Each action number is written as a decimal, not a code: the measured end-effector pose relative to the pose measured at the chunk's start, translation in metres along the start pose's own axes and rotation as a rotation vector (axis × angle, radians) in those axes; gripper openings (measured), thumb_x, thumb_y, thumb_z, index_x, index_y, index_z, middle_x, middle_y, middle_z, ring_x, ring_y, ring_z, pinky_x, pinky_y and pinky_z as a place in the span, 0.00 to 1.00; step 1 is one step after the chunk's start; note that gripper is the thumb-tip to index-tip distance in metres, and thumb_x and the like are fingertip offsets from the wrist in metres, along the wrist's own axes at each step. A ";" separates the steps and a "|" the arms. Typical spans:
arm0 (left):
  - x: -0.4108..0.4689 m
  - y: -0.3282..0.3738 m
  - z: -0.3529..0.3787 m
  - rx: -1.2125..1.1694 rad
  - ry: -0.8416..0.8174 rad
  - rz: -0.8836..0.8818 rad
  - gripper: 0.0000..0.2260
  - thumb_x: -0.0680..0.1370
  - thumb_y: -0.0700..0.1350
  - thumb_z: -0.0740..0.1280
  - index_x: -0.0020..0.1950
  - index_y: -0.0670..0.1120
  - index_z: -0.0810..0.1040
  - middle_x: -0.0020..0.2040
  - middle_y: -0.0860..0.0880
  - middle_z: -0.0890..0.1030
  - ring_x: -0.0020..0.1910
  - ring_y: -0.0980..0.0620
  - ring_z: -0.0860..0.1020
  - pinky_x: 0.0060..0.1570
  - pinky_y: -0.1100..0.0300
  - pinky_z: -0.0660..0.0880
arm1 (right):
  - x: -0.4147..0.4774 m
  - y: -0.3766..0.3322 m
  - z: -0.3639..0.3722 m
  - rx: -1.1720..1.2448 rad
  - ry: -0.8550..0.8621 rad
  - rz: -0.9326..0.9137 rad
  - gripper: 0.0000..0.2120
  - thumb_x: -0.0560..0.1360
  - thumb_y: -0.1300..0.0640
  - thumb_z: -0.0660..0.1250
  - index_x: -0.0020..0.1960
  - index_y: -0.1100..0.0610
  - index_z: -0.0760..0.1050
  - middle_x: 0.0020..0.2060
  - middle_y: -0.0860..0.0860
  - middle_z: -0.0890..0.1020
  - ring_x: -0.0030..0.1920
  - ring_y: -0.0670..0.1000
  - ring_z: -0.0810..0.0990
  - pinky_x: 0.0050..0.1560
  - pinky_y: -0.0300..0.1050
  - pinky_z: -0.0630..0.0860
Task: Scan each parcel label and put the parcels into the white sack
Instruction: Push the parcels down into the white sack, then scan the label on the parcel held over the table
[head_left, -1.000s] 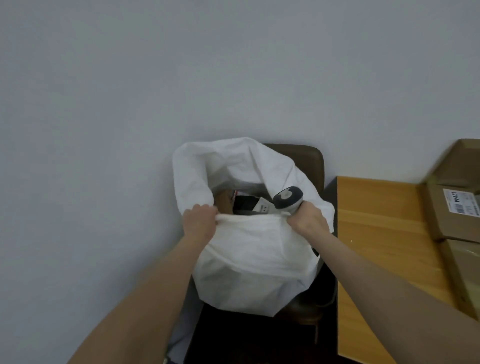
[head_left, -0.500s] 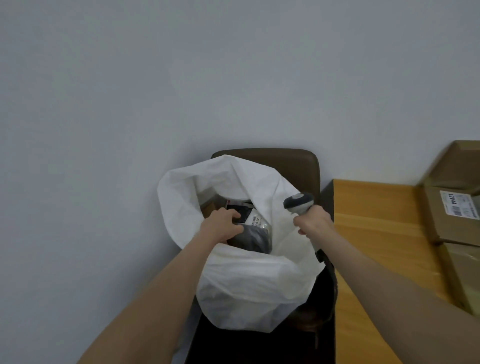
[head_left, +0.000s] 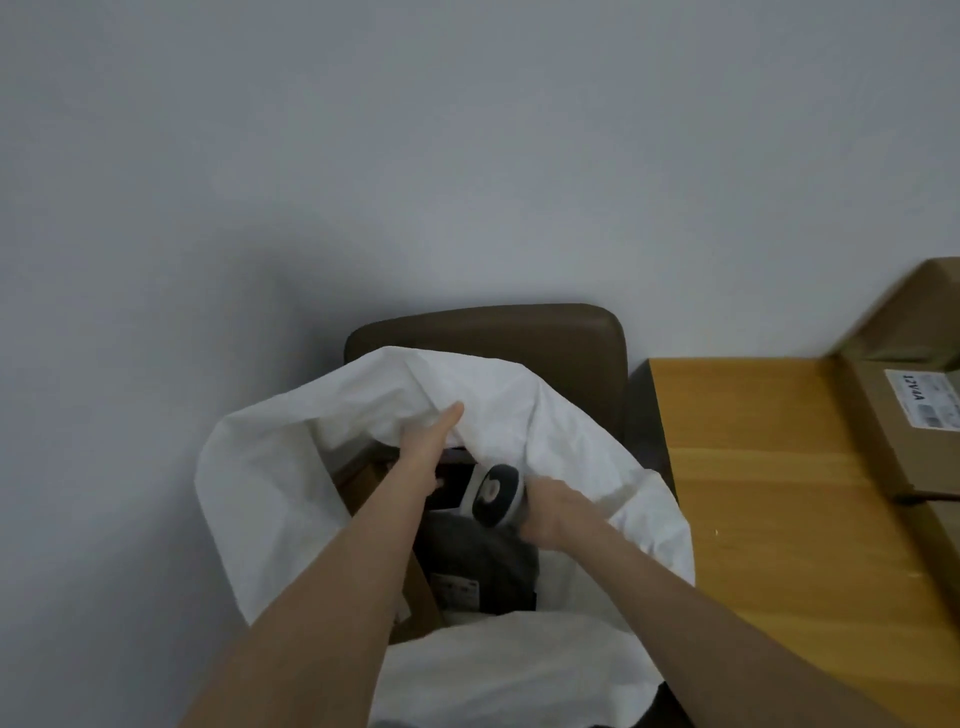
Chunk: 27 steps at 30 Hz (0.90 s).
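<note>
The white sack (head_left: 519, 680) sits on a brown chair, its mouth wide open. Inside lie a dark grey parcel (head_left: 483, 561) with a white label and a brown cardboard box (head_left: 418, 603) at its left. My left hand (head_left: 423, 454) reaches across the mouth and pinches the sack's far wall, thumb on top and fingers hidden under the fold. My right hand (head_left: 553, 514) grips a white and black barcode scanner (head_left: 493, 493) over the sack's opening, next to the right rim.
A wooden table (head_left: 769, 493) stands to the right of the chair (head_left: 519, 332). Labelled cardboard boxes (head_left: 904, 441) are stacked at its right side. A plain grey wall lies behind and to the left.
My left hand left the sack's near rim, went through the opening and took the far wall. The mouth spread wider. My right hand with the scanner dropped over the opening.
</note>
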<state>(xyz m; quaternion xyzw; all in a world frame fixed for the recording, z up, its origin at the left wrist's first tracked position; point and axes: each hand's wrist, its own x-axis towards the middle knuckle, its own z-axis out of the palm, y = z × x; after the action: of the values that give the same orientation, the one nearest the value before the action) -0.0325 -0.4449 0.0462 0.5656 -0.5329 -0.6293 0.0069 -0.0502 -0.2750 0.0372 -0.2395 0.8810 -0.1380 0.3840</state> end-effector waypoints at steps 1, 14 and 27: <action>0.008 0.010 0.006 -0.025 -0.041 0.061 0.39 0.72 0.57 0.72 0.76 0.54 0.55 0.71 0.45 0.66 0.66 0.39 0.69 0.58 0.42 0.72 | 0.012 0.003 0.003 -0.008 -0.039 0.012 0.14 0.76 0.56 0.67 0.61 0.55 0.74 0.55 0.53 0.77 0.58 0.55 0.78 0.56 0.46 0.75; 0.052 -0.005 0.019 1.143 -0.128 0.706 0.20 0.78 0.46 0.66 0.70 0.45 0.70 0.67 0.45 0.69 0.63 0.46 0.71 0.63 0.52 0.70 | 0.070 0.047 -0.035 -0.033 0.180 0.287 0.18 0.78 0.60 0.61 0.67 0.50 0.67 0.74 0.56 0.59 0.65 0.61 0.71 0.64 0.59 0.72; -0.074 -0.027 0.022 1.276 0.020 0.723 0.18 0.79 0.47 0.64 0.68 0.44 0.68 0.65 0.43 0.69 0.62 0.45 0.71 0.60 0.53 0.70 | -0.054 0.071 -0.077 0.065 0.307 0.152 0.04 0.75 0.54 0.65 0.45 0.55 0.73 0.40 0.51 0.80 0.45 0.53 0.81 0.50 0.48 0.80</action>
<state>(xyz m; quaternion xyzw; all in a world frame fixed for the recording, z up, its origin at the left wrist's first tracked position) -0.0060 -0.3731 0.0753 0.2541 -0.9490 -0.1498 -0.1118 -0.0977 -0.1820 0.0918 -0.1356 0.9399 -0.1720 0.2619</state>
